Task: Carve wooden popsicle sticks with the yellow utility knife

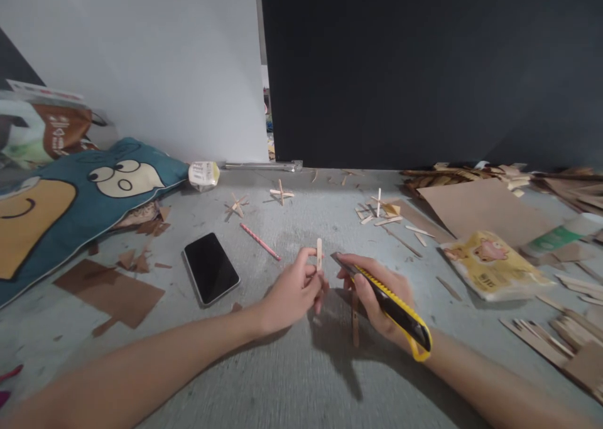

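Observation:
Between the thumb and fingers of my left hand (pixel 299 286), a pale popsicle stick (pixel 319 253) stands upright with its rounded end up. My right hand (pixel 379 291) is wrapped round a yellow and black utility knife (pixel 394 306), whose tip points toward the stick, a short gap apart from it. Below my right hand a brown wooden strip (pixel 355 322) shows, its upper part hidden by the fingers. A pink striped pencil (pixel 260 241) lies beyond my left hand, and a black-screened phone (pixel 210 269) lies to its left.
Small crossed-stick pieces (pixel 281 193) stand at the back, with another stick assembly (pixel 379 203) farther right. A yellow tissue pack (pixel 494 264), brown cardboard (pixel 485 209) and loose wooden sticks (pixel 560 347) lie on the right. At left are a blue cushion (pixel 94 193) and cardboard scraps (pixel 110 291).

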Tool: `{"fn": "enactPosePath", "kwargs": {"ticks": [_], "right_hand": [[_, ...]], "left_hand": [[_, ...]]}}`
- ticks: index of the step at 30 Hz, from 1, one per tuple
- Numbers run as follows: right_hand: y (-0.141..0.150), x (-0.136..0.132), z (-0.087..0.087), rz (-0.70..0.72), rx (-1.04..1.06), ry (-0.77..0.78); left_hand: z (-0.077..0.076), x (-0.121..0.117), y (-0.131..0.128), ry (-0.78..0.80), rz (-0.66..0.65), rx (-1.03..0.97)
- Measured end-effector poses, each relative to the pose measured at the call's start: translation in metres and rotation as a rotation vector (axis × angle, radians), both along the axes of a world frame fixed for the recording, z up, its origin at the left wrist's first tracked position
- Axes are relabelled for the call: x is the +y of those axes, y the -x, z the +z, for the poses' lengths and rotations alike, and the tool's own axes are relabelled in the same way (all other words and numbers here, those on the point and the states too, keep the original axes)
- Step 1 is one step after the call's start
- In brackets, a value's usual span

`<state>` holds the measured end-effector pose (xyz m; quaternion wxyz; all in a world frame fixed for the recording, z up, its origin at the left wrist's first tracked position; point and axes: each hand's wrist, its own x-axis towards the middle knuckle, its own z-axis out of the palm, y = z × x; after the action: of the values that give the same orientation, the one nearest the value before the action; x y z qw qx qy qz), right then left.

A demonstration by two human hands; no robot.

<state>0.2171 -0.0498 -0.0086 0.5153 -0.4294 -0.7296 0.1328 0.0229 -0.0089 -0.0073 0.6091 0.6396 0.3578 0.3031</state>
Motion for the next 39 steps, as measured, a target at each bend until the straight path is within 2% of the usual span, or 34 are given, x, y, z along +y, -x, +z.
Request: {"fn": "enactPosePath", "kwargs": {"ticks": [2,5,10,19,30,34,39], "right_hand": [[0.002,-0.001,0.001,0.025,-0.06,-0.086],[0.004,-0.003,0.003,0.048,-0.129,-0.131],[0.005,-0.003,0.003,0.047,-0.155,-0.119],[0.003,-0.002,0.002,0.047,-0.181,-0.086],[0.01,0.0,0.002,0.078,-0.21,-0.193],[0.015,-0.003,0.003,0.04,-0.174,-0.162],[0.018,-0.008,0.009,-0.001,-0.151,-0.115]], "left_hand": [[0.001,-0.001,0.001,0.003,-0.019,0.009],[0.001,-0.002,0.001,-0.006,-0.018,0.024],[0.002,-0.003,0.0,-0.051,0.011,0.06],[0.002,-0.004,0.001,-0.055,-0.012,0.071],[-0.007,-0.001,0.002,-0.049,-0.013,0.046],[-0.012,-0.001,0.002,-0.064,-0.02,0.026],[-0.009,-0.003,0.0,-0.067,-0.029,0.009]]}}
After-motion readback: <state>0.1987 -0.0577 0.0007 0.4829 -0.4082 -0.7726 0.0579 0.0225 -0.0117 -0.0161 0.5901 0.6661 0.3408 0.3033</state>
